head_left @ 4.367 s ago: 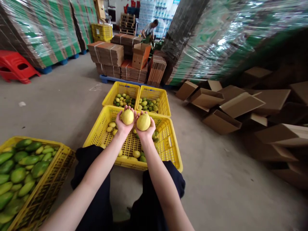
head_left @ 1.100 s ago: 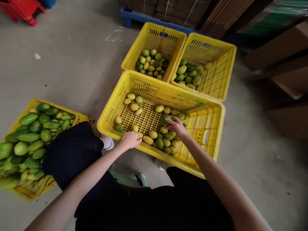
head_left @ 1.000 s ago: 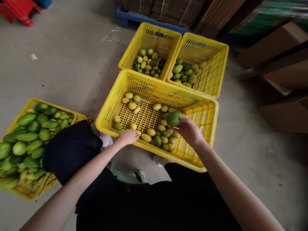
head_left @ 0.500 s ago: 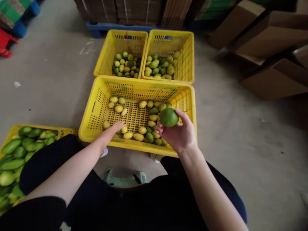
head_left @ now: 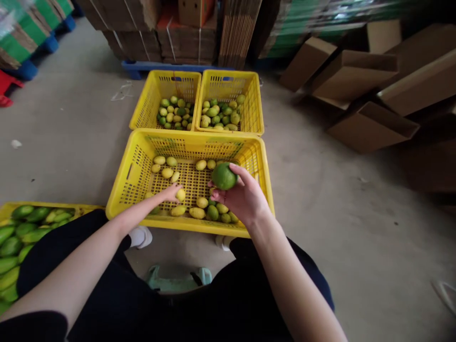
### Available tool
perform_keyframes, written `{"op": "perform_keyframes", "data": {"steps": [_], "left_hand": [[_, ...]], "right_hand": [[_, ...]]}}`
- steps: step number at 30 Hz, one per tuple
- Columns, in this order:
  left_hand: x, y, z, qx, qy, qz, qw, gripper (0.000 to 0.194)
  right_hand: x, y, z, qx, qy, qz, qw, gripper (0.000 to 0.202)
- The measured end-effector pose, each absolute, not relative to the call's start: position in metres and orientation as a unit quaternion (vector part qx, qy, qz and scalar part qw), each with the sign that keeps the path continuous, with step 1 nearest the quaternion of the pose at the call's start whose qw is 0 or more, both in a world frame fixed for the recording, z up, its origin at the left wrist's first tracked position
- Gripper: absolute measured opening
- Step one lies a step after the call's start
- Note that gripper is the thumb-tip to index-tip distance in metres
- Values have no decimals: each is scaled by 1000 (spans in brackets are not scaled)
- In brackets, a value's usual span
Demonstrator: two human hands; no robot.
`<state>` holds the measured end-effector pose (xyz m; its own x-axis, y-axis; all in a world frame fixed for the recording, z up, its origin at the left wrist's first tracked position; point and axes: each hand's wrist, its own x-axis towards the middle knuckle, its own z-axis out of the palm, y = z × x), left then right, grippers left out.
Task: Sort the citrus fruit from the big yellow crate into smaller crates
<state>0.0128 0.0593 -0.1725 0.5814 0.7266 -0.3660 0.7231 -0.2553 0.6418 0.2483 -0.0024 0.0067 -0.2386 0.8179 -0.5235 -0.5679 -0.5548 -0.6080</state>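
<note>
My right hand (head_left: 245,197) holds a large round green citrus fruit (head_left: 224,176) in its fingers, above the right part of the front yellow crate (head_left: 188,228). Inside that crate my left hand (head_left: 170,194) has its fingers around a yellow lemon (head_left: 181,195) near the bottom. More yellow lemons lie at the crate's left, one of them a plump lemon (head_left: 167,173). Yellow and green fruits are gathered at the right, partly hidden under my right hand; a green lemon (head_left: 213,213) shows there.
Two yellow crates with mixed fruit, a left crate (head_left: 142,111) and a right crate (head_left: 254,111), adjoin the far side. A crate of green fruit (head_left: 21,232) stands by my left leg. Stacked cardboard on a blue pallet (head_left: 133,70) is behind; open cardboard boxes (head_left: 372,126) lie right.
My view has shifted, so the crates sit lower and further left. My left hand has closed around a yellow lemon. The green citrus fruit stays in my right hand.
</note>
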Motion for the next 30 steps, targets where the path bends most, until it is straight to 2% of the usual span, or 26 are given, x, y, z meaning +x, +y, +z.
{"op": "perform_keyframes", "data": {"steps": [2,5,10,14,18,21,24,27,30], "left_hand": [[10,71,-149,793,452,58,403,43],[1,77,-97,785,441,131,415,66],[-19,43,-13,732,376,268,501,77],[-27,16,4,638,343,355,592,82],[-28,9,2,589,359,409,597,78],[-27,5,3,636,432,408,493,69],[-24,1,4,713,479,435,271,61],[-19,-1,7,760,453,456,95,60],[-12,-1,12,770,437,464,28,63]], "right_hand": [[244,-3,10,-416,-161,781,437,28],[240,-6,16,-433,-185,762,444,27],[230,-10,21,-518,-269,655,480,27],[214,-12,24,-531,-393,599,453,35],[205,-13,22,-528,-530,481,458,50],[206,-12,17,-531,-648,316,445,54],[206,-11,14,-514,-714,177,442,52],[202,-12,14,-495,-717,139,472,45],[193,-14,17,-483,-713,112,496,44]]}}
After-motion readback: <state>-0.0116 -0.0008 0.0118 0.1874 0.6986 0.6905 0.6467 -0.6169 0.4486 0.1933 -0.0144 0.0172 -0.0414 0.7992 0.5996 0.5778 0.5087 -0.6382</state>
